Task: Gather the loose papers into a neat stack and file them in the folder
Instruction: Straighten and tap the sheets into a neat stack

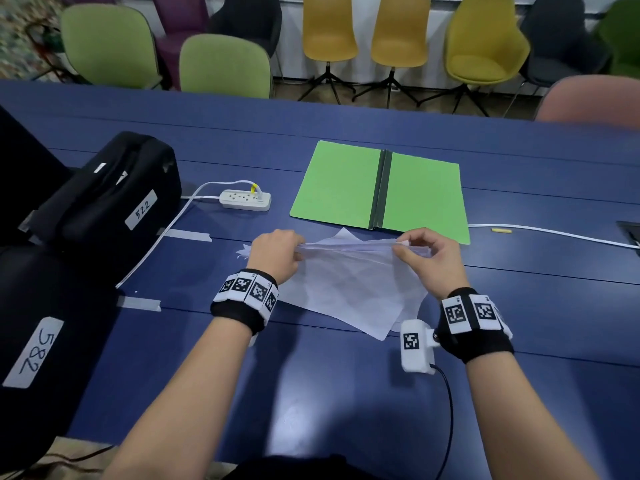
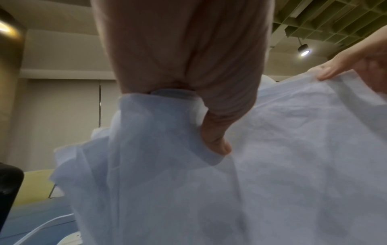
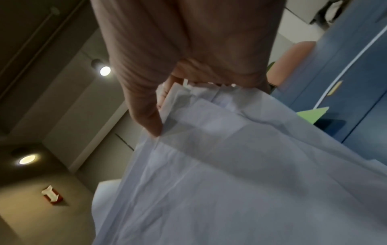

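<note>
I see the left hand (image 1: 275, 252) and right hand (image 1: 429, 259) each pinching an upper end of the white paper sheaf (image 1: 349, 289), fingers curled tight on it; the sheets hang unevenly, lower corners touching the blue table (image 1: 311, 393). The open green folder (image 1: 346, 185) lies flat at 12 o'clock from the papers, just beyond them. A white power strip (image 1: 245, 199) sits at 10 o'clock, black cases (image 1: 104, 188) at 9
</note>
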